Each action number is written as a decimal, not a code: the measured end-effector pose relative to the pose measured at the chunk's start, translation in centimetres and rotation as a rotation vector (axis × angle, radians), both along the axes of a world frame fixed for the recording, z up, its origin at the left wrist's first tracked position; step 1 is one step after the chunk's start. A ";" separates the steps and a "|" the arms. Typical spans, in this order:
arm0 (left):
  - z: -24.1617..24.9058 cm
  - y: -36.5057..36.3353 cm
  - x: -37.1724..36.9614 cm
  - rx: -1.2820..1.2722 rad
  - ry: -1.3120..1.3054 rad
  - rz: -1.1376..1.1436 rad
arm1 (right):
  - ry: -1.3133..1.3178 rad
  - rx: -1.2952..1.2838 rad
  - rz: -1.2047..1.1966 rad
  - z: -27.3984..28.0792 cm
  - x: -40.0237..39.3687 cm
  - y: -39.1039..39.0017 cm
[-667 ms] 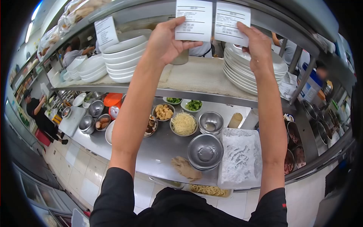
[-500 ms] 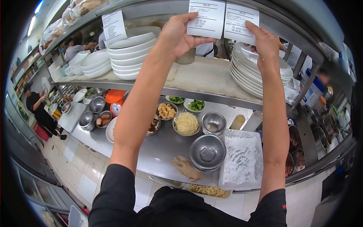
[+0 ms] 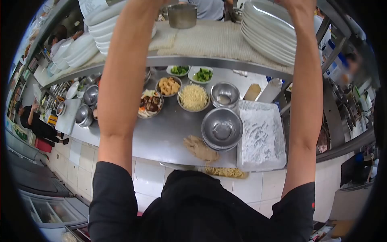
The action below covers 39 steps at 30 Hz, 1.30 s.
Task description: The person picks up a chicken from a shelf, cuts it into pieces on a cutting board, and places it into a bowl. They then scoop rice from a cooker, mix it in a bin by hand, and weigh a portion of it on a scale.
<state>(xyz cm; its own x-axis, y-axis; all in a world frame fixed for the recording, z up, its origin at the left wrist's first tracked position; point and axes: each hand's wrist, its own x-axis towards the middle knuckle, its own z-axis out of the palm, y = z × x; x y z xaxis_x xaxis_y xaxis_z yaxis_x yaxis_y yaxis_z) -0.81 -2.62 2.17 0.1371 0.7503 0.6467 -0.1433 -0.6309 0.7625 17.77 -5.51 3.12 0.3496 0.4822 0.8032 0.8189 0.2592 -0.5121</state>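
Both my arms reach up past the top edge of the head view. Only the base of my left hand (image 3: 151,2) shows, above the left end of the shelf near a stack of white plates (image 3: 100,30). At the top right, the heel of my right hand (image 3: 297,5) is in front of another stack of white plates (image 3: 264,34). The fingers of both hands are cut off, so what they hold is hidden. Between the arms, a metal pot (image 3: 182,17) stands on the cloth-lined shelf (image 3: 205,40). A paper slip (image 3: 90,5) hangs at the upper left.
Below the shelf, the steel counter (image 3: 165,137) holds bowls of noodles (image 3: 193,97), mushrooms (image 3: 150,105) and greens (image 3: 202,75), stacked metal bowls (image 3: 222,128), a tray of white powder (image 3: 261,135) and a brown cloth-like piece (image 3: 200,149). A co-worker (image 3: 36,123) stands at far left.
The view has tipped downward, so my hands and the two printed slips they were touching have left the frame at the top. More of the counter and floor shows between my arms.
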 end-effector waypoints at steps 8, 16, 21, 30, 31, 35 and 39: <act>-12.0 -4.3 -8.5 -0.201 0.341 0.264 | -0.059 -0.440 0.629 -15.9 4.9 -3.4; -37.9 -7.7 -4.2 -1.004 0.429 -0.055 | -0.256 -0.861 0.488 -38.3 7.3 0.5; -41.8 -8.3 1.1 -1.095 0.388 -0.103 | -0.329 -0.927 0.451 -39.8 6.3 0.2; -42.7 -6.7 2.2 -1.005 0.575 0.030 | -0.314 -0.851 0.141 -38.0 5.3 -0.9; -41.9 -6.5 2.0 -1.080 0.561 -0.054 | -0.314 -0.837 0.125 -38.1 5.1 -1.0; -41.7 -5.9 2.3 -1.096 0.567 -0.115 | -0.241 -0.941 0.099 -37.1 4.8 -1.1; -42.9 -6.0 2.4 -1.108 0.554 -0.119 | -0.256 -0.975 0.078 -37.6 5.1 -0.8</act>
